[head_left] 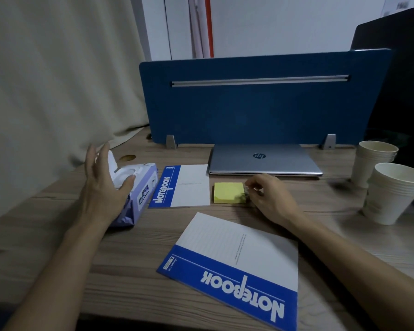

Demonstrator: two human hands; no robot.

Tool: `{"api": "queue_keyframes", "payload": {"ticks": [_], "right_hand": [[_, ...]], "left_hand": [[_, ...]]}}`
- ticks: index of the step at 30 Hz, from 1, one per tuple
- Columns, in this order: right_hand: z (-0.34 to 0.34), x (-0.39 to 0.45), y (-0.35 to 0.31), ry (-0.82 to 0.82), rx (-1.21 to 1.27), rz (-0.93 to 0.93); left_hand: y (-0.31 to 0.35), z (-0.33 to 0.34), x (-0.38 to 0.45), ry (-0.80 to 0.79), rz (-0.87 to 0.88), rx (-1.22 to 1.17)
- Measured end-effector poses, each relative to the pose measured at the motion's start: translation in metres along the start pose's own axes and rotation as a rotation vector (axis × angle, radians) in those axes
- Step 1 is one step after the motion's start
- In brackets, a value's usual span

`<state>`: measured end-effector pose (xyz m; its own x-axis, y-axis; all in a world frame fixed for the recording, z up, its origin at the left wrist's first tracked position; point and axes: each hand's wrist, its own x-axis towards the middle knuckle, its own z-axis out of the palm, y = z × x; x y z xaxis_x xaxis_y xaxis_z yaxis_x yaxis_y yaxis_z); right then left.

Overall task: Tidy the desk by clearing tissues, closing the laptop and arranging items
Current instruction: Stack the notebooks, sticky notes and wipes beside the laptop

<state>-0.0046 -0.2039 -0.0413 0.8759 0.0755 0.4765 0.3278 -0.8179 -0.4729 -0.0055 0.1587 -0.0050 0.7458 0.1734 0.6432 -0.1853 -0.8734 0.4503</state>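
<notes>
A silver laptop [264, 160] lies closed at the back of the wooden desk [139, 247]. My left hand [101, 185] is over a purple wipes pack [139, 189] with its white lid up, fingers straight, thumb touching the pack's opening. My right hand [267, 197] has curled fingers at the right edge of a yellow sticky-note pad [227, 192] and pinches something small and blurred there. A small blue-and-white notebook [184, 186] lies between the pack and the pad. A larger notebook [232, 266] lies askew near the front edge.
A blue divider panel [261, 99] stands behind the laptop. Two stacks of white paper cups [390, 192] are at the right. A beige curtain [53, 91] hangs at the left, and a dark monitor [402, 75] is at the far right.
</notes>
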Motion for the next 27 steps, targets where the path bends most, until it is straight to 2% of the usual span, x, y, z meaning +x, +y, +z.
{"api": "queue_keyframes", "payload": {"ticks": [3, 6, 13, 27], "right_hand": [[0.001, -0.001, 0.001, -0.01, 0.006, 0.004], [0.001, -0.001, 0.001, -0.009, 0.011, 0.002], [0.001, -0.002, -0.001, -0.02, 0.006, -0.004], [0.006, 0.0, 0.005, -0.047, -0.089, -0.049]], "left_hand": [[0.002, 0.001, 0.0, -0.07, 0.118, 0.03], [0.001, 0.001, -0.004, -0.229, 0.04, 0.173], [-0.001, -0.002, -0.012, -0.346, 0.096, 0.238], [-0.016, 0.092, 0.078, -0.261, 0.168, 0.261]]}}
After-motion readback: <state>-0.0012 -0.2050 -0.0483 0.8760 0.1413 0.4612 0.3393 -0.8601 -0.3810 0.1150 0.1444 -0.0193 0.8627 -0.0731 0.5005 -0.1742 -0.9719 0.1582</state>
